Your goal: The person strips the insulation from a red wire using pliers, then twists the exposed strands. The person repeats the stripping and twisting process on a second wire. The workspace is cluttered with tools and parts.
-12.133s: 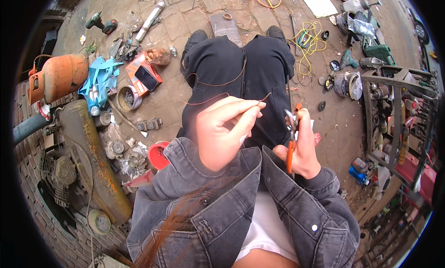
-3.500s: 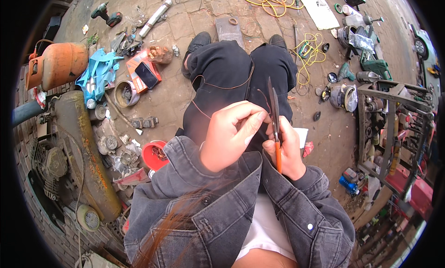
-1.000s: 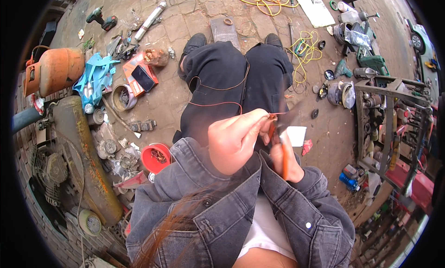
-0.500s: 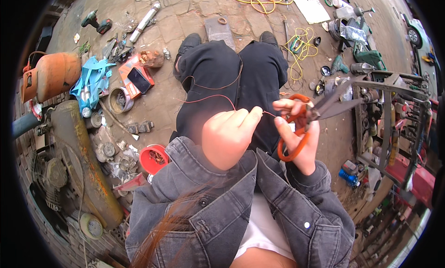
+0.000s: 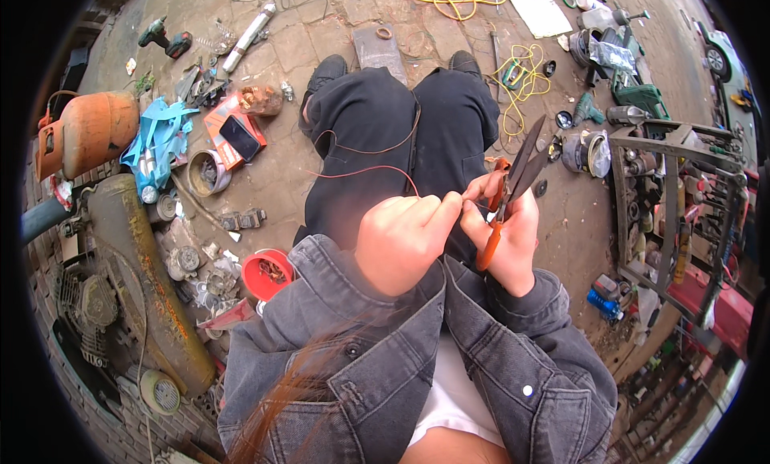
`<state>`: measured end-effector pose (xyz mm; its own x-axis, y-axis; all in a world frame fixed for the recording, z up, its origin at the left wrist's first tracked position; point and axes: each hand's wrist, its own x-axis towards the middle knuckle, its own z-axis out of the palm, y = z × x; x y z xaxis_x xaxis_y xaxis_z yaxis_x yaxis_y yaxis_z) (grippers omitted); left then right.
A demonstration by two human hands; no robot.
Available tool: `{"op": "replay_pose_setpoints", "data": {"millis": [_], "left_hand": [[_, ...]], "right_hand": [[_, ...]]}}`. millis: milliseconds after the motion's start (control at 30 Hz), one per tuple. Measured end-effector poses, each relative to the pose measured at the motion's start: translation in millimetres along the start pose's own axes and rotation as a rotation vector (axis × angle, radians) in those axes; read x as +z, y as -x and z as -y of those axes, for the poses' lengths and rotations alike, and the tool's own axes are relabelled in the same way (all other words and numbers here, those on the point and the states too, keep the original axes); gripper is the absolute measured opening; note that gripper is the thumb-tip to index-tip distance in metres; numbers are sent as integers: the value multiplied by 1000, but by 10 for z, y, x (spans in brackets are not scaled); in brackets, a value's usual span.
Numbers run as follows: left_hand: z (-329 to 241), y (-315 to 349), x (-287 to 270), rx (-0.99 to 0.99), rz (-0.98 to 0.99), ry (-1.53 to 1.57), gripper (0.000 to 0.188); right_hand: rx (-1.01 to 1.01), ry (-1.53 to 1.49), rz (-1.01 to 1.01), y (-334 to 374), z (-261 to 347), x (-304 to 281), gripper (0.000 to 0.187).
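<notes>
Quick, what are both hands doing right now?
Left hand: closed, pinching the thin reddish wire.
Right hand: closed, holding the orange-handled scissors.

We see soft, even daylight, the left hand (image 5: 407, 243) washed pale and fisheye distortion bending edges toward black corners.

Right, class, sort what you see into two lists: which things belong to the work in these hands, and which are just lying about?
In the work:
orange-handled scissors, in the right hand
thin reddish wire, running to the left hand

Apparently just lying about, touched by neither hand:
orange gas cylinder
dark phone
cordless drill
light-blue bag
</notes>
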<state>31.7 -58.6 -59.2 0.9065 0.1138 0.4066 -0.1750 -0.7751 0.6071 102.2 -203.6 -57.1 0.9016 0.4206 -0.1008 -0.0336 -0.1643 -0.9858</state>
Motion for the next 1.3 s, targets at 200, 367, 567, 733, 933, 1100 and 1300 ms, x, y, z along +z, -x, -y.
{"op": "replay_pose_setpoints", "data": {"millis": [200,367,567,733,933,1100,1300], "left_hand": [[14,18,46,-5,-23,59,31],[2,13,11,-9,-47,104,33],[19,-6,-24,-15,-75,116,31],[24,7,-14,-14,-89,119,30],[4,2,-32,2,-96,105,29],[-68,15,-117,-1,-89,190,39],[-89,23,-154,19,-85,196,42]], "right_hand": [[20,36,-15,3,33,14,27],[42,-39,-25,10,77,9,26],[28,-82,-52,-6,71,-5,27],[75,-83,-51,15,101,-28,27],[48,-71,-56,28,108,-36,27],[-21,-15,-24,48,123,-63,27],[-24,-13,-39,65,170,-41,28]]}}
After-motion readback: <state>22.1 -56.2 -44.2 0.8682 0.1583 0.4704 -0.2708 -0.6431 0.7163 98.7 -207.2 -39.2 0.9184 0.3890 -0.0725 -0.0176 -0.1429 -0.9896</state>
